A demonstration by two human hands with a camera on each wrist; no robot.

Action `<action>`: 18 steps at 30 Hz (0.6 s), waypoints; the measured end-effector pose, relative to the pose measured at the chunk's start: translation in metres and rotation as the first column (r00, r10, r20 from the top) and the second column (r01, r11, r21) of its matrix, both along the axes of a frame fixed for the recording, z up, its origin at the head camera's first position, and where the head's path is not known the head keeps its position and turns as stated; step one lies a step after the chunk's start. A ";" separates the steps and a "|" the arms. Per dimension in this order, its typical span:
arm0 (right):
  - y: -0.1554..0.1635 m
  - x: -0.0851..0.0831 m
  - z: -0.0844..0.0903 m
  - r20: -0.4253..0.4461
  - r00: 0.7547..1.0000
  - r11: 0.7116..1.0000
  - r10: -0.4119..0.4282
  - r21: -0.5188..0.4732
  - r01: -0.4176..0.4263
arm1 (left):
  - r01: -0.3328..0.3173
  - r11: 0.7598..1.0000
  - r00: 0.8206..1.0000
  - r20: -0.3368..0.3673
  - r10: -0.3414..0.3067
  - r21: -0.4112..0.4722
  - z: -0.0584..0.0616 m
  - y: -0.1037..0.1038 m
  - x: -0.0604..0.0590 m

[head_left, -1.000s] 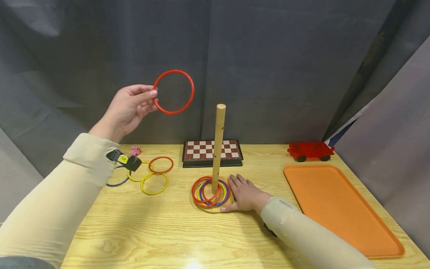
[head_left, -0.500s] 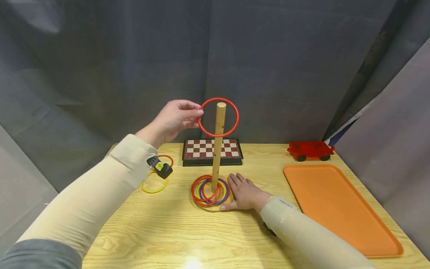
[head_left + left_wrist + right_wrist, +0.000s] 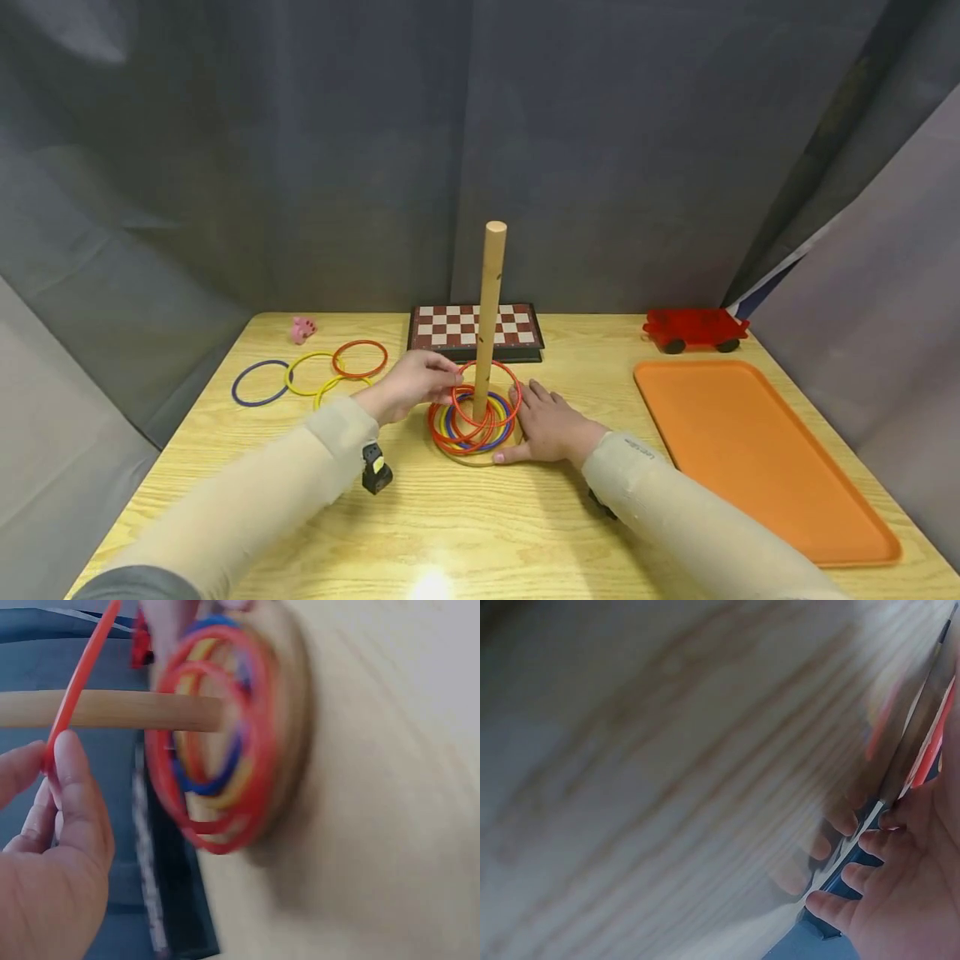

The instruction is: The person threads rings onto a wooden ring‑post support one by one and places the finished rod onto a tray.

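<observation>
A chessboard point(image 3: 475, 330) lies behind the peg point(image 3: 489, 317), 4 loose rings point(image 3: 309, 377) left.

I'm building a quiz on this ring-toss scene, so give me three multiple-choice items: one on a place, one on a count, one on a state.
1. Where is the orange tray?
A. right of the peg
B. left of the peg
C. behind the chessboard

2. How many loose rings lie at the table's left?
A. two
B. four
C. six

3. The red ring in the left hand is:
A. flat on the table
B. around the peg, pinched
C. on the tray

Answers: A, the tray sits at the right; B, blue, two yellow, one orange; B, fingers pinch its rim.
</observation>
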State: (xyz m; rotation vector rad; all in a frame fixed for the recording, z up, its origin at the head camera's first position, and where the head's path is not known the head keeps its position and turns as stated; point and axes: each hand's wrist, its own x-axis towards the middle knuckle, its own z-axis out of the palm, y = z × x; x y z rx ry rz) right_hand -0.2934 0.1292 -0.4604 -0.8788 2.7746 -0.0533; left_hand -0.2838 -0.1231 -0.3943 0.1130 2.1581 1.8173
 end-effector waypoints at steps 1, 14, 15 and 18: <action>0.000 0.000 0.000 0.003 1.000 1.000 -0.001 0.002 0.001 | -0.001 1.000 1.000 0.009 0.001 -0.005 -0.006 -0.001 0.001; -0.002 0.001 0.001 -0.006 1.000 1.000 -0.004 0.007 0.004 | 0.001 1.000 0.998 0.067 -0.003 0.019 -0.040 -0.009 0.006; -0.002 0.000 0.001 -0.006 1.000 1.000 -0.004 0.008 0.004 | -0.001 1.000 0.998 0.067 0.000 0.017 -0.040 -0.010 0.007; -0.001 0.000 0.000 -0.001 1.000 1.000 -0.004 0.003 0.004 | 0.002 1.000 0.998 0.063 -0.003 0.006 -0.043 -0.013 0.008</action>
